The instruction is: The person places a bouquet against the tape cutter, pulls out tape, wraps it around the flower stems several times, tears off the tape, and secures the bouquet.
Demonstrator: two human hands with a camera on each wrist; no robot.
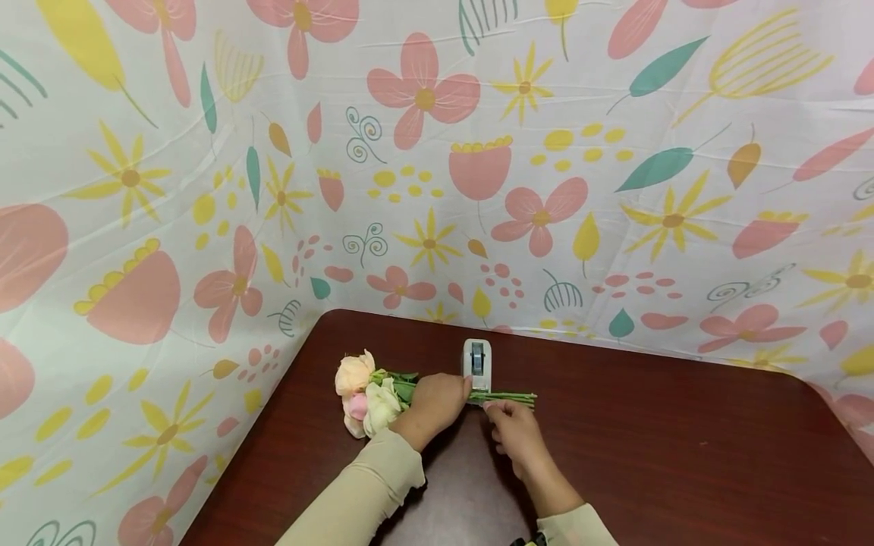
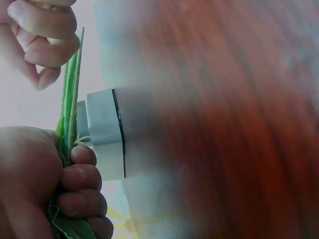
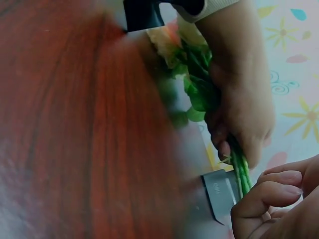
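A bouquet of cream, peach and pink roses (image 1: 381,406) lies sideways over the table, blooms to the left. My left hand (image 1: 439,400) grips its green stems (image 1: 514,396), fingers wrapped round them in the left wrist view. Just right of it, my right hand (image 1: 517,434) has curled fingers, with thumb and forefinger pinching at a faint shiny bit of clear tape (image 1: 476,402) below the stems. Behind the stems stands a white and grey tape dispenser (image 1: 477,362) with a roll in it. In the right wrist view the dispenser (image 3: 219,193) sits close beside the stems.
The dark red-brown wooden table (image 1: 649,447) stretches out to the right. A flower-printed cloth (image 1: 423,182) hangs behind the table and along its left side. A dark band (image 3: 142,15) shows at the left wrist.
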